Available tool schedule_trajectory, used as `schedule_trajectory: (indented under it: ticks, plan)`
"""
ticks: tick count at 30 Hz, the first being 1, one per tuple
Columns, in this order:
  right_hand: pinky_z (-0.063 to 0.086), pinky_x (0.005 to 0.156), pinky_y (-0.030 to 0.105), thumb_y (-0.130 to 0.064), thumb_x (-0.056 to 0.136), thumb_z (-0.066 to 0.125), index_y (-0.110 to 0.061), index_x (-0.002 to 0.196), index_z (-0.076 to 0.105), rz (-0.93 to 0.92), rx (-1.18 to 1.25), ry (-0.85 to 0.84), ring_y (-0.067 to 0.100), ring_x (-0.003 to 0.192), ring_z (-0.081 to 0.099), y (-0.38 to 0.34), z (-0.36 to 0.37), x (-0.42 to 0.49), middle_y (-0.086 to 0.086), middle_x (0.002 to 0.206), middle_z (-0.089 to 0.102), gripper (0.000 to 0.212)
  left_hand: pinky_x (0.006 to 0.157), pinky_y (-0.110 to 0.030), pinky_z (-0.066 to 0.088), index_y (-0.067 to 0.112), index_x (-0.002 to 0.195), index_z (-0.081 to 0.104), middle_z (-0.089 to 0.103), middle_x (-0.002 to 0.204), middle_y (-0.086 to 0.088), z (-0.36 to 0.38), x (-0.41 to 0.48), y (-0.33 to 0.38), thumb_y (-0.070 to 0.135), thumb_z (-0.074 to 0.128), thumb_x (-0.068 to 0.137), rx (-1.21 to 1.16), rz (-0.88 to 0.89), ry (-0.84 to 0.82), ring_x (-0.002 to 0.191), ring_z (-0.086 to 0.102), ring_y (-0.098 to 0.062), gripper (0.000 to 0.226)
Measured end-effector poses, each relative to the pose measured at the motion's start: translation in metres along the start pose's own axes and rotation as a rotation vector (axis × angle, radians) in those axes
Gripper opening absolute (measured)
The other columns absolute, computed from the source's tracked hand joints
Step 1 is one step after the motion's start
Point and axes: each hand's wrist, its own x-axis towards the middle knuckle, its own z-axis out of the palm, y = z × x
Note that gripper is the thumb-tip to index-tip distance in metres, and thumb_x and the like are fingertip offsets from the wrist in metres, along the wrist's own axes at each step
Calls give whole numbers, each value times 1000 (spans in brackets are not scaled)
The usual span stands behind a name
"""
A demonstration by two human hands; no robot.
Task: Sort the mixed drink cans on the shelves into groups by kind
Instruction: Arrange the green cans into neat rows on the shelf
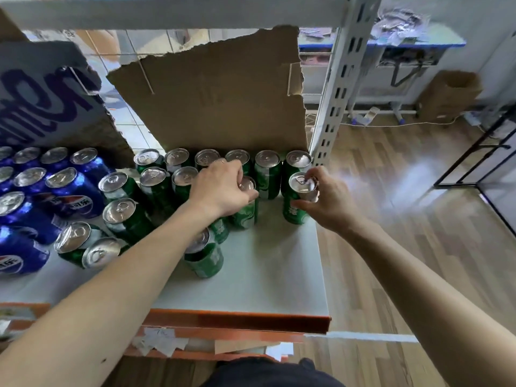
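Two bare forearms reached out from the bottom edge, over the orange front beam (251, 321) of the shelf (265, 280). The left grip (220, 188) lay curled over the top of the middle green can (245, 212), fingers wrapped round its rim. That can was upright in the second row, near the centre of the green group. The right grip (326, 199) pinched the end green can (294, 209) near its top, thumb on the side wall and fingers at the lid. This can was upright at the shelf's right edge, just in front of the last can of the back row (268, 170). The back row of green cans stood against a torn cardboard sheet (212, 101) that leaned upright behind them. More green cans crowded the left forearm: the front green can (205, 258) stood right beside it and partly hidden by it, and others clustered to the left. Further left, the blue cans (69, 196) stood in their own block in front of a printed carton panel (42, 99). A perforated white post (339, 88) rose just behind the right grip at the shelf's corner. Beyond it lay the wooden floor (405, 219), with a brown paper bag (449, 93) and a black frame (474, 163) well apart from the shelf.
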Motion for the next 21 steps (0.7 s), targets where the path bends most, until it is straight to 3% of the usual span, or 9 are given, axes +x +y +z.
schedule_trajectory:
  ticks: [5,7,9,11,13,16,21]
  plan:
    - [38,72,29,-25,74,83,-16,117,51,-44,10,-39,18,86,52,4,-4,0,5,111,64,55,71,-38,41,21,77,39,58,94,-9,14,-1,27,57,71,78,-48,-13,55,89,56,-34,48]
    - [42,73,32,-26,74,83,-17,117,51,-47,16,-37,21,89,56,5,-3,0,6,113,64,55,75,-37,42,20,92,45,59,101,-11,17,2,35,59,72,77,-49,28,16,96,58,-35,50]
    - [47,75,35,-26,74,83,-18,117,51,-50,28,-30,22,90,58,6,-2,1,5,113,64,55,87,-38,46,24,121,50,56,116,-14,13,7,37,61,73,74,-16,52,-122,111,56,-37,65]
    - [48,76,37,-26,74,83,-18,117,50,-51,34,-32,22,89,58,7,-1,2,3,112,64,55,97,-39,48,33,139,46,50,117,-14,9,12,34,58,74,70,35,75,-253,116,54,-38,79]
    - [48,76,39,-26,74,82,-19,117,50,-53,36,-41,24,91,58,9,-2,3,2,110,63,55,97,-39,49,32,139,49,46,113,-12,8,14,30,52,77,70,59,82,-304,115,55,-36,77]
    - [40,69,33,-23,73,83,-18,115,51,-64,64,-27,22,86,54,10,-2,1,0,101,60,53,99,-40,48,25,140,52,49,122,-14,11,17,28,49,79,72,39,75,-268,116,54,-34,78]
    - [37,70,29,-23,74,84,-15,116,53,-84,77,15,17,86,51,12,0,-2,2,108,63,53,98,-39,46,21,130,56,37,106,-3,19,22,33,46,79,73,-30,112,-207,113,53,-33,66]
